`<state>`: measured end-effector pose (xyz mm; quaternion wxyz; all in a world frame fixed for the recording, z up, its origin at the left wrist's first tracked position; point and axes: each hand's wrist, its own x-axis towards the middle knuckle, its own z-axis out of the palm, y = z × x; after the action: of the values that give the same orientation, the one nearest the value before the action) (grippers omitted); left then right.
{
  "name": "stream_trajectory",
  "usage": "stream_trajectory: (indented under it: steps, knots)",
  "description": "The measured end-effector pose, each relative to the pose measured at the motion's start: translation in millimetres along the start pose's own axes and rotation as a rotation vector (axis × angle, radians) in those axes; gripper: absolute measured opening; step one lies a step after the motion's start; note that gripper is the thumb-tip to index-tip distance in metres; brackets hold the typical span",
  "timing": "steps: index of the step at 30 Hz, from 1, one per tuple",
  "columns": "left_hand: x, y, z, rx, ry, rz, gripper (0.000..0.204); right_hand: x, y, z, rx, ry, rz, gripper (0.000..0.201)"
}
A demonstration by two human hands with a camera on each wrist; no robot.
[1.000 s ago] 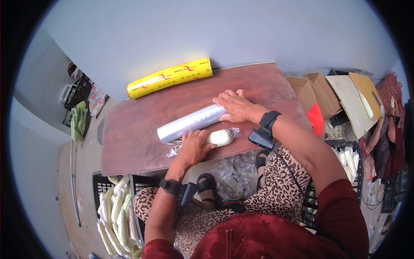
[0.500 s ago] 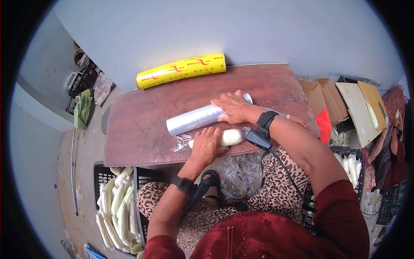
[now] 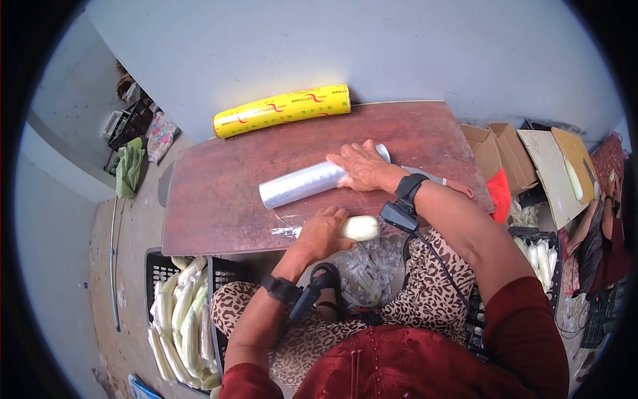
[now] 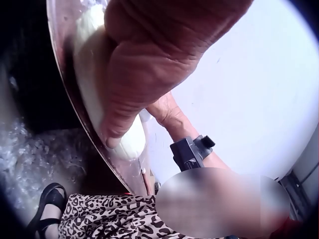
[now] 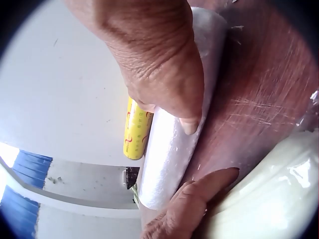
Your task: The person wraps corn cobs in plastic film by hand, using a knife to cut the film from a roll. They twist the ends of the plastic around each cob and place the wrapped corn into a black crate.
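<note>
Along the near edge of the reddish table [image 3: 219, 196], the left hand [image 3: 322, 233] lies over a pale corn ear [image 3: 361, 229] and holds it from above. Its fingers are bent across the far side, while the thumb presses along the near side, as the left wrist view shows; the rounded end of the ear comes out beyond the hand. Some clear film [image 3: 286, 232] sticks out at the other end. The left forearm [image 3: 256, 326] rises from lower left and leans toward the middle. Farther from the person, the right hand [image 3: 362, 166] grasps a roll of clear wrap [image 3: 292, 189], its fingers spread over the top and its thumb on the near side. The right forearm [image 3: 458, 223] comes slantwise from the right, its wrist above the table, and partly covers a flat tool with a reddish handle [image 3: 460, 189]. Behind, a yellow printed roll [image 3: 282, 111] lies near the wall [image 3: 345, 40].
</note>
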<state>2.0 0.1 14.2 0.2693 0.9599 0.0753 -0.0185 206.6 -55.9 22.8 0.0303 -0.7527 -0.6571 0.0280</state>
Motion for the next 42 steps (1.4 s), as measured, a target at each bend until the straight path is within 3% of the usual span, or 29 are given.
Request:
stream_trajectory:
  steps: [4, 13, 16, 18, 23, 26, 31, 34, 37, 40, 42]
  knots:
    - [-0.5, -0.2, 0.7, -0.067, 0.007, -0.092, 0.057, 0.6, -0.5, -0.7, 0.002, -0.019, 0.007, 0.063]
    - [0.1, -3.3, 2.4, -0.344, -0.295, -0.101, 0.068, 0.8, 0.1, 0.3, -0.03, -0.009, 0.006, 0.064]
    - [-6.1, -0.1, 6.5, -0.251, -0.413, -0.053, 0.069, 0.7, 0.5, -1.5, -0.019, -0.027, 0.009, 0.065]
    - [-6.1, -3.8, 25.6, -0.315, -0.685, -0.149, 0.071, 0.2, 0.1, -0.8, -0.015, -0.016, 0.008, 0.064]
    - [-21.5, -0.3, 68.9, -0.297, -0.947, -0.197, 0.083, -0.9, -0.8, -5.2, 0.016, -0.035, 0.021, 0.063]
    - [-27.0, 16.2, 57.7, -0.389, -0.936, -0.178, 0.085, 2.9, -0.5, -4.5, 0.026, -0.043, 0.045, 0.063]
    - [-24.1, 7.7, 59.1, -0.821, -0.822, -0.224, 0.072, 4.0, 0.2, -1.8, 0.035, -0.054, 0.054, 0.064]
    - [-18.7, 10.5, 45.7, -1.185, -0.781, -0.317, 0.062, -4.5, 6.6, 1.8, 0.051, 0.09, -0.035, 0.063]
    - [-17.5, 13.8, 27.3, -1.457, -0.641, -0.291, 0.059, -9.8, 17.5, -3.4, 0.066, 0.196, -0.052, 0.062]
    - [-19.9, 15.1, 9.8, -1.591, -0.471, -0.282, 0.055, -19.3, 28.4, -24.3, 0.203, 0.209, 0.047, 0.061]
    - [-22.2, 11.4, 5.9, -1.654, -0.373, -0.206, 0.056, -26.3, 38.2, -40.8, 0.636, 0.109, 0.147, 0.056]
